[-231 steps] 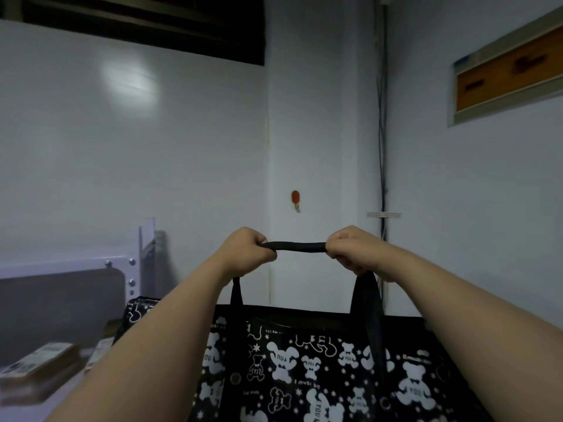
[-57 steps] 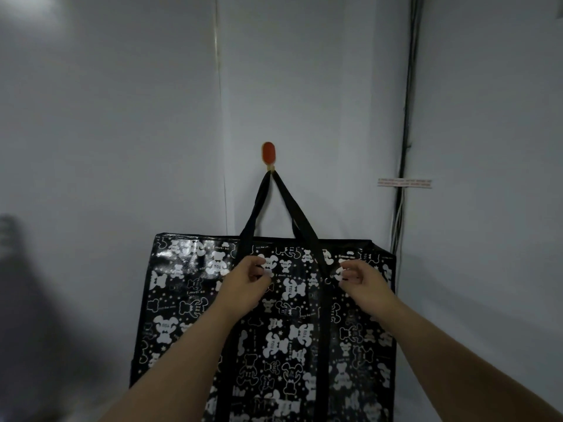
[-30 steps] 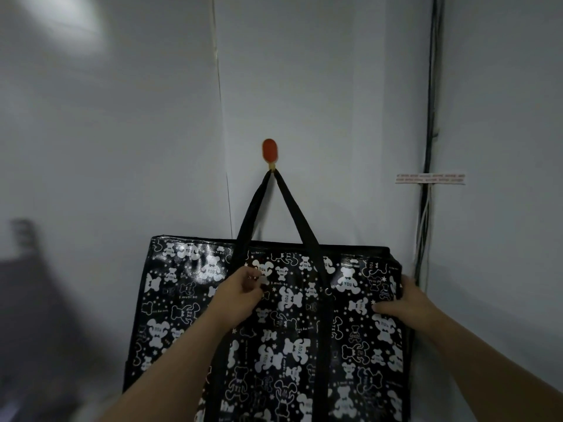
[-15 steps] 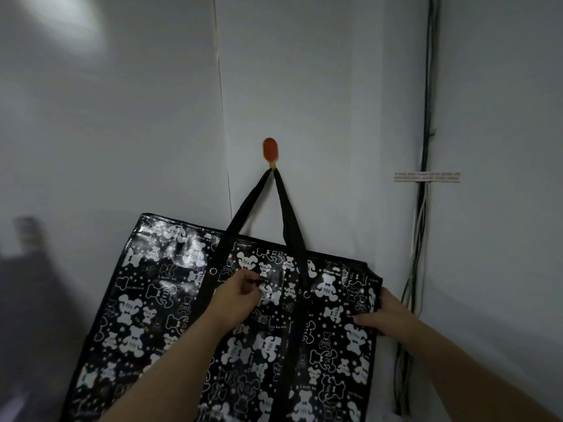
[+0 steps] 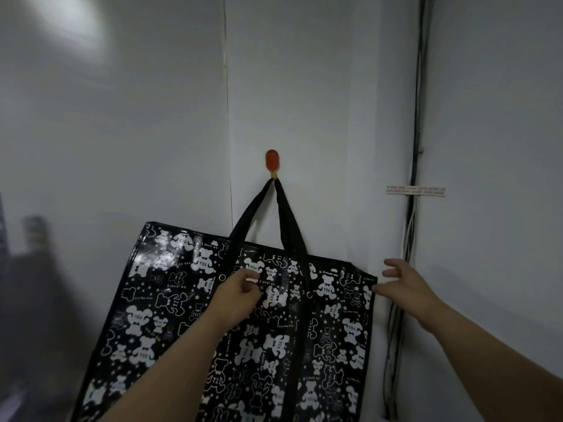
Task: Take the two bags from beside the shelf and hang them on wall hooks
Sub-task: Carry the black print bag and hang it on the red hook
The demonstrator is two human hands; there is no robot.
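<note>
A large black bag [image 5: 170,303] printed with white bears hangs by its black handles [image 5: 281,214] from an orange wall hook [image 5: 272,160]. The bag hangs tilted, its left top corner higher than the right. My left hand [image 5: 239,296] is against the bag's front near the left handle strap, its fingers curled on the fabric. My right hand [image 5: 406,287] is just off the bag's right top corner, its fingers spread and holding nothing. No second bag is in view.
Black and white cables [image 5: 408,239] run down the wall corner to the right of the bag, crossed by a strip of printed tape [image 5: 416,191]. A blurred dark shape [image 5: 27,269] stands at the far left.
My right hand has let go of the bag's right edge and moved away to the right. The bag stays tilted on the hook, and my left hand stays on its front.
</note>
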